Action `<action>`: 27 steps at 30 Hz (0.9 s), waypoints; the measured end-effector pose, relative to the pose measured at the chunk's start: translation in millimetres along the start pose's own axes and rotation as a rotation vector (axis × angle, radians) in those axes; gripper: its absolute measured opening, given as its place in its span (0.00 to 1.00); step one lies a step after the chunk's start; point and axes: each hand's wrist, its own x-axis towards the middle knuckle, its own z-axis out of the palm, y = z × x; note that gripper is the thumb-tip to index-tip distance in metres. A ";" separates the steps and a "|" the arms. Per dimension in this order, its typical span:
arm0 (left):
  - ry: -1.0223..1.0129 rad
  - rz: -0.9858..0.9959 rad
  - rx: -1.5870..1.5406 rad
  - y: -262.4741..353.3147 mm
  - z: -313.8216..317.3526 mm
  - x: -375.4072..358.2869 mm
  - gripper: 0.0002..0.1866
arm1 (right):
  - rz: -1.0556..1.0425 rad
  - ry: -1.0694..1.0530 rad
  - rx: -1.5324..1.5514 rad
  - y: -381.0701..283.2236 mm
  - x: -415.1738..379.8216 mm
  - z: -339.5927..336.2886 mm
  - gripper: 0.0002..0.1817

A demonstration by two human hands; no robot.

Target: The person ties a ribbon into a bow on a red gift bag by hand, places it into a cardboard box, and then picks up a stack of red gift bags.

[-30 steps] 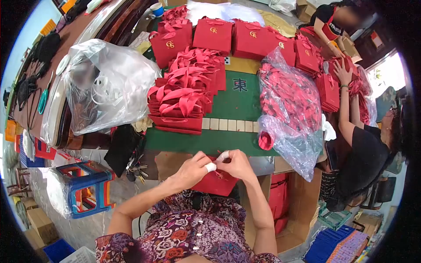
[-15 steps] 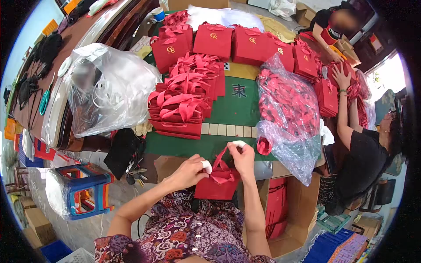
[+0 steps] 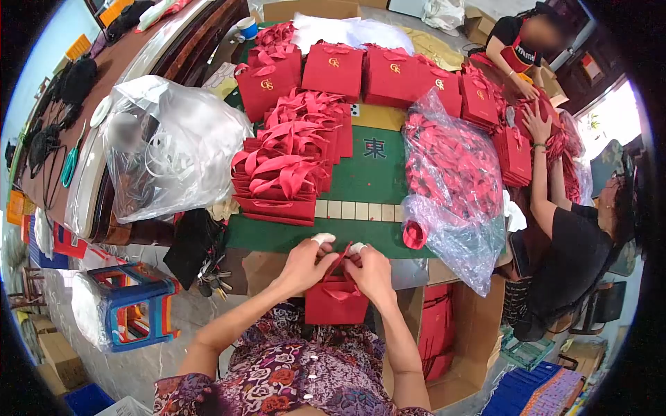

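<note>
A small red paper gift bag [image 3: 336, 309] hangs over my lap at the table's front edge. Red ribbon [image 3: 338, 267] rises from its top between both hands. My left hand [image 3: 309, 265], with a white covering on a finger, is closed on the ribbon from the left. On the other side my right hand [image 3: 369, 272], also with a white-covered fingertip, pinches the same ribbon. The two hands are close together, and their fingers partly hide the ribbon. Beyond them, on the green table [image 3: 277, 236], stands a packed row of red bags with ribbon handles [image 3: 281, 177].
A clear plastic bag of red ribbons [image 3: 454, 163] lies at right, near a roll of red ribbon [image 3: 415, 235]. More red bags [image 3: 333, 69] line the back. A cardboard box [image 3: 479, 333] holds red bags. Two co-workers [image 3: 569, 263] [image 3: 517, 52] sit at right.
My hands have come closer together and slightly forward, drawing in the ribbon between them. The red bag has shifted slightly down and left. A co-worker's hands stay by the bags at right.
</note>
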 end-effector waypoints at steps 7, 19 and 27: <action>-0.027 0.099 0.341 1.6 19.8 4.8 0.09 | -0.115 0.193 -0.180 3.6 -10.4 20.8 0.08; 0.035 -0.106 -0.010 11.3 15.4 -1.3 0.10 | 0.200 0.224 0.569 2.0 -16.5 20.4 0.05; 0.143 0.093 0.166 11.9 22.8 -1.9 0.10 | 0.116 0.170 0.591 -2.4 -19.3 15.7 0.13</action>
